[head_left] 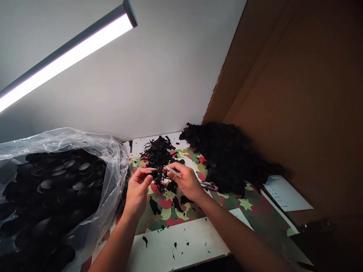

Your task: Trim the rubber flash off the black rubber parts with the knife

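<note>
Over the middle of the table my left hand (138, 189) pinches a small black piece (153, 173) between thumb and fingers; its full shape is partly hidden. Close beside it, my right hand (185, 182) is closed round a thin, pale, stick-like tool (173, 172), its tip pointing toward the black piece. Whether the tip touches the piece, I cannot tell. Behind and under both hands lies a heap of black scraps (159, 151). On the left, an open clear plastic bag (115, 151) holds many round, ribbed black parts (59, 172).
A large black pile (227, 158) rests against the cardboard wall (297, 94). Near it lie a white paper (289, 194) and a slim object (209, 186), perhaps a knife. Black bits dot the patterned tabletop (245, 204) and white board (159, 249). A tube lamp (70, 56) hangs upper left.
</note>
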Tool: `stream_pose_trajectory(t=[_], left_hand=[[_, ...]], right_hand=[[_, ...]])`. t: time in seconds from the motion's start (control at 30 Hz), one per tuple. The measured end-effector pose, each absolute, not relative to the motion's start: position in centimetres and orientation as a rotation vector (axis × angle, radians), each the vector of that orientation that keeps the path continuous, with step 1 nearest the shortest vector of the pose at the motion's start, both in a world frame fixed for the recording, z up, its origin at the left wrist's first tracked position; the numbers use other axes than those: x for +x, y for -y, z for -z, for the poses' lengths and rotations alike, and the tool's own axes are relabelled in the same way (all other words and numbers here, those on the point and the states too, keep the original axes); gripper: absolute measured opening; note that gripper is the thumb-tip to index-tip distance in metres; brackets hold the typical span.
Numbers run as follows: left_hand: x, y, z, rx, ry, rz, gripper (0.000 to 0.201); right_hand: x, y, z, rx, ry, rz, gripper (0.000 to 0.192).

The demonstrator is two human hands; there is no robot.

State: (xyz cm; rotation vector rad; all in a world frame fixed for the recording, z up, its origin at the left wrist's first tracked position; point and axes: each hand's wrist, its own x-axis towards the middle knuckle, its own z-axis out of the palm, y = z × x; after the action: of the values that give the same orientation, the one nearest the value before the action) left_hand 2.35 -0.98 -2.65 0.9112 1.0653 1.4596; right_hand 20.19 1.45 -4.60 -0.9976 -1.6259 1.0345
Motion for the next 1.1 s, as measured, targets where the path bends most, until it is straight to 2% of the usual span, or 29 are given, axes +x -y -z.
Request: stream_pose_trajectory(t=[0.07, 0.13, 0.37, 0.5, 0.6, 0.73, 0.87, 1.0, 1.1], left_hand=[[2.6, 1.1, 3.1, 0.985, -1.087, -1.451, 0.038], [2.7, 1.3, 3.2, 1.041, -1.092, -1.415, 0.036], [2.4, 1.5, 2.9, 1.336, -1.139, -1.224, 0.033], [1.9, 1.2, 2.7, 1.614, -1.189, -1.136, 0.028], [1.7, 1.2, 2.2, 1.786, -1.213, -1.033, 0.027], [1.8, 1.5, 1.8, 1.836, -1.185, -0.935, 0.032], [2.1, 1.9, 2.1, 1.802, -1.106, -1.032, 0.04], [2.3, 2.5, 2.0, 1.673, -0.981, -1.182, 0.044], [2.2, 2.7, 0.8, 1.346, -0.781, -1.384, 0.047]], right_hand=[[19.5, -0.8, 4.3, -0.961, 1.577, -1.217, 0.059], [19.0, -0.4, 4.1, -0.942, 1.552, -1.307, 0.062], [19.2, -0.6, 4.3, -0.973, 1.853, -1.116, 0.039], [19.5, -0.8, 4.4, -0.955, 1.949, -1.087, 0.035], [19.6, -0.6, 4.4, -0.902, 2.028, -1.031, 0.042], [19.7, -0.3, 4.5, -0.811, 2.087, -1.005, 0.061], [19.5, 0.0, 4.2, -0.78, 1.968, -1.11, 0.067], [19.5, 0.6, 3.2, -0.718, 1.821, -1.355, 0.061], [20.1, 0.5, 2.9, -0.688, 1.58, -1.488, 0.06]])
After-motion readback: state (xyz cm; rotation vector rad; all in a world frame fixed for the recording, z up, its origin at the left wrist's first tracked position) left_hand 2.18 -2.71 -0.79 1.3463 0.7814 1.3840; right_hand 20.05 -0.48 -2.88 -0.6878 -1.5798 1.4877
